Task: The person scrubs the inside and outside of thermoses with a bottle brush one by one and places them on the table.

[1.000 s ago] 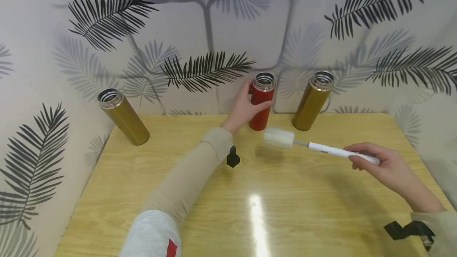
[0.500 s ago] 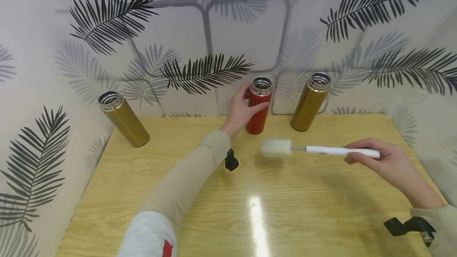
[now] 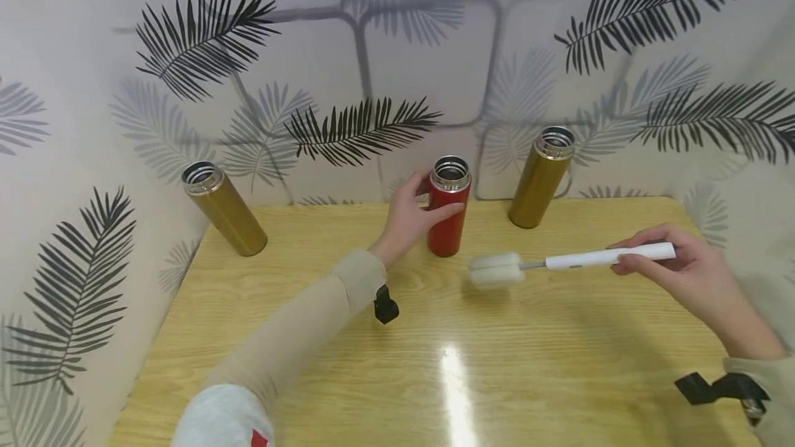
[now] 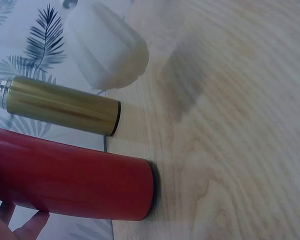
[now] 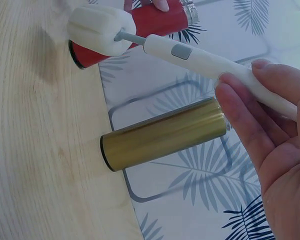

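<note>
A wooden table (image 3: 559,364) fills the lower frame, with two gold flasks standing open at its back, one at the left (image 3: 225,209) and one right of centre (image 3: 542,178). Between them, at centre, the left hand (image 3: 410,216) wraps around the upright red flask (image 3: 448,209). Right of centre, the right hand (image 3: 689,271) pinches the white handle of a sponge bottle brush (image 3: 559,262), its foam head just beside the red flask's base.
</note>
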A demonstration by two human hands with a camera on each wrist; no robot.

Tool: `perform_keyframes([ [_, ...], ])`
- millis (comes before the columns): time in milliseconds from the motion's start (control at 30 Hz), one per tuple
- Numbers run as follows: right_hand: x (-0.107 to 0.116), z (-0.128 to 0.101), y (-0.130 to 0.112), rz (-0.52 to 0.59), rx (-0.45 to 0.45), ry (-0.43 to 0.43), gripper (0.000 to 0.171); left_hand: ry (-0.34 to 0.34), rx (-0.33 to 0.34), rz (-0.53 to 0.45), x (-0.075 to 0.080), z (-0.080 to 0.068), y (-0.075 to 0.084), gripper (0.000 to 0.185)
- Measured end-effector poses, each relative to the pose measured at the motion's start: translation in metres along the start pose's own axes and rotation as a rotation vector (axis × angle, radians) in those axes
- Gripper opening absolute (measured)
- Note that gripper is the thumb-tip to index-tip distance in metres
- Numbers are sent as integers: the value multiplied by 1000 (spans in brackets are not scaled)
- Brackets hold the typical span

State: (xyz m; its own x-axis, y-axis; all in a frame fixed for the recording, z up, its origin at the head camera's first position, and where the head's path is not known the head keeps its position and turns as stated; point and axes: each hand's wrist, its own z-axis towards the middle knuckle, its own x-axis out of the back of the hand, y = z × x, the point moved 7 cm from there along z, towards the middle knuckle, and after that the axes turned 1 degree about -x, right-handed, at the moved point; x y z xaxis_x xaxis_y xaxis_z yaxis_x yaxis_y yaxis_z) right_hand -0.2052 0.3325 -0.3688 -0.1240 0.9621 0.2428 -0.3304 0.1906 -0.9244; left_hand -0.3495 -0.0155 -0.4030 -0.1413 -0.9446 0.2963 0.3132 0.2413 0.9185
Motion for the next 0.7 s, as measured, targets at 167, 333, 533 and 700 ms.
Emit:
perform_keyframes([
  [167,3,5,-9,69,38,15,23,5,-10,-54,7,-17,4,67],
  [333,4,7,-15,58,40,61,23,-12,-20,-112,13,-34,6,69],
  [533,1,9,-20,38,38,100,24,-45,-24,-112,19,-51,7,73],
  [700,-2,13,-25,-35,25,116,24,-81,-20,-92,22,-64,7,71],
])
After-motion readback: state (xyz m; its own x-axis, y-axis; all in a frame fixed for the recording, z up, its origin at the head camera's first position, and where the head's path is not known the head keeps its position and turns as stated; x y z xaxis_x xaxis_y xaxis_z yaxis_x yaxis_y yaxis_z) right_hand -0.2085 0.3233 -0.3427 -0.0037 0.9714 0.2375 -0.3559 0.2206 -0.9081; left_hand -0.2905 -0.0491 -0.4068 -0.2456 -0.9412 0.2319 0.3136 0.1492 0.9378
